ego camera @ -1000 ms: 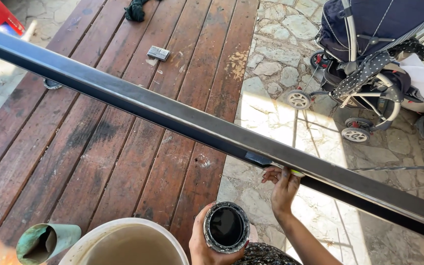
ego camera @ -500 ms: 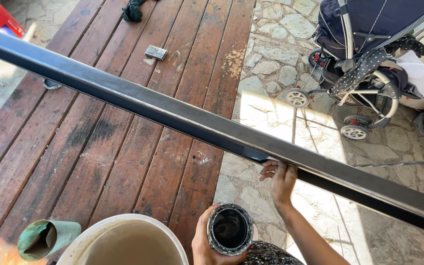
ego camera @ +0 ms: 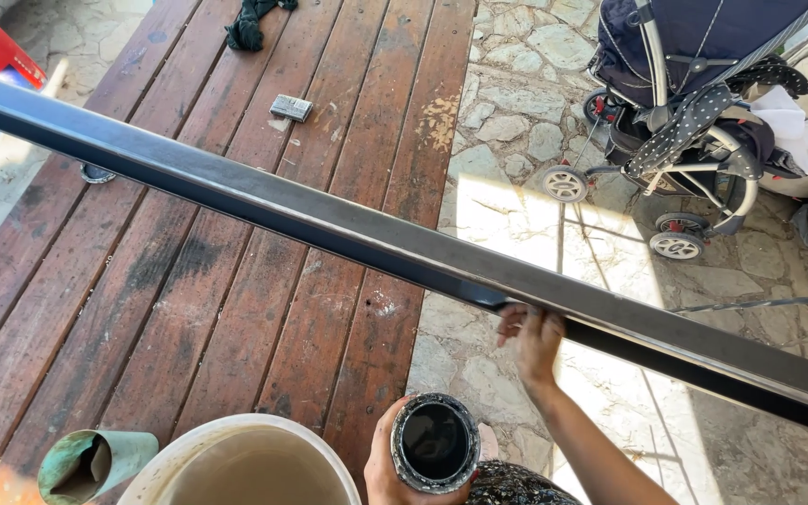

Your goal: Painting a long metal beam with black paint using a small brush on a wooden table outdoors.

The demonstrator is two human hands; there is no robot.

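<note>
A long black metal rail [ego camera: 348,229] runs across the view from the upper left down to the lower right, glossy along its top face. The right hand [ego camera: 535,339] is pressed to its lower edge a little right of centre — the fingers [ego camera: 516,318] reach up against the underside of the rail and the palm faces away from the camera. Whether something thin sits between the fingers and the metal cannot be told. The right forearm [ego camera: 591,440] rises from the bottom edge, angled up and to the left, with the wrist nearly straight.

Below it, the left hand [ego camera: 387,463] is wrapped around a black, paint-smeared can [ego camera: 436,443] held upright with its round open mouth toward the camera — the hand is clamped on the can's side, the thumb visible along the left wall.

Just left of the can sits a large white bucket [ego camera: 245,463], cut off by the bottom edge, and beside that a greenish tube [ego camera: 91,463] lies on its side.

Under the rail is a reddish wooden deck [ego camera: 189,309] with dark stains. On it, well apart from the hands, lie a small grey block [ego camera: 290,108] and a dark bundled cloth [ego camera: 250,23]. To the right the deck gives way to stone paving [ego camera: 516,112], where a navy stroller [ego camera: 694,93] stands in sunlight.
</note>
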